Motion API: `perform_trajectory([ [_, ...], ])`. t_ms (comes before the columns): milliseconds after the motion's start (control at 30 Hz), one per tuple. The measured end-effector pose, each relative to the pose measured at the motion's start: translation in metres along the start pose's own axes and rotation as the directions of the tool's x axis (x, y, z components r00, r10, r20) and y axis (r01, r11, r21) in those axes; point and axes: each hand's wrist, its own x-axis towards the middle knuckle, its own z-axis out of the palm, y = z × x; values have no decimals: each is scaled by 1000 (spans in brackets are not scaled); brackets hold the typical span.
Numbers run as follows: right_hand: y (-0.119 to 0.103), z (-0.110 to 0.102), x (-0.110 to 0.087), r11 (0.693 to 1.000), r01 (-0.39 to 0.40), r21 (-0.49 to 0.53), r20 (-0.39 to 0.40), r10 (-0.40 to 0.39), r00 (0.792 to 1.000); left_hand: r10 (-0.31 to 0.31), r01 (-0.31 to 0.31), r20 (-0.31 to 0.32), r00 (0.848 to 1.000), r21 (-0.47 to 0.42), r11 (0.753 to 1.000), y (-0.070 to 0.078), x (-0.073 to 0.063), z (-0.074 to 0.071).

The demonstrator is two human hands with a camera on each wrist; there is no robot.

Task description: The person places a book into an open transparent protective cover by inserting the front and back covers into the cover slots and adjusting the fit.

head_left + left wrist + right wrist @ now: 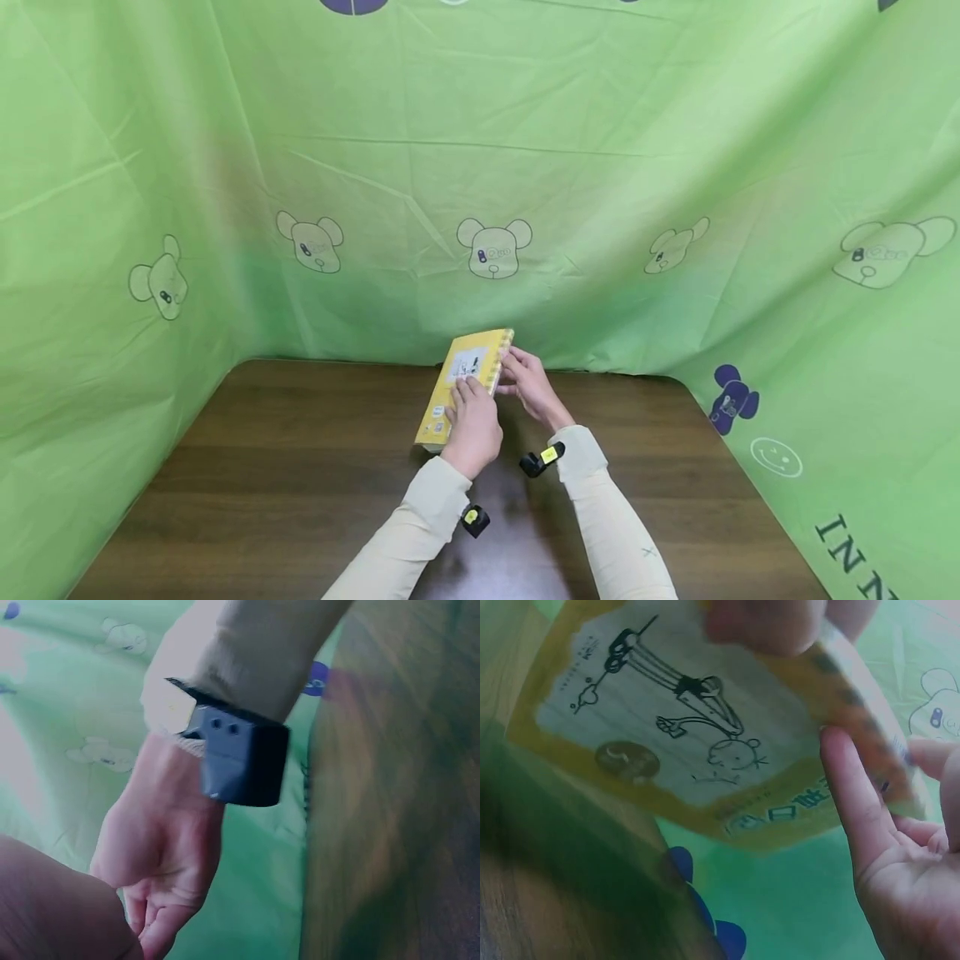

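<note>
A yellow book with a white picture panel stands tilted above the back half of the table. My left hand grips it, fingers flat over the upper cover and thumb round on the other side. At the book's right edge, my right hand holds the checkered border. In the right wrist view, the cover carries a line drawing of a figure, and a digit of the right hand presses on it near the edge. The left wrist view shows part of the left hand beside the right; the book is hidden there.
The dark wooden table lies beneath both arms. A green cloth printed with bear heads hangs behind the table and along its sides. Each wrist wears a small black camera.
</note>
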Motion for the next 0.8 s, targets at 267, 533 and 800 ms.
perform_trajectory([
  [267,15,-5,1,999,-43,6,28,43,999,106,-122,-86,991,-208,971,-10,-2,-7],
  [533,45,-6,-1,992,-129,13,33,129,991,224,-218,-54,973,-529,820,-19,-1,-26],
  [800,32,-9,-1,986,-28,163,27,24,999,258,-214,-48,965,-714,667,-39,-1,-35],
])
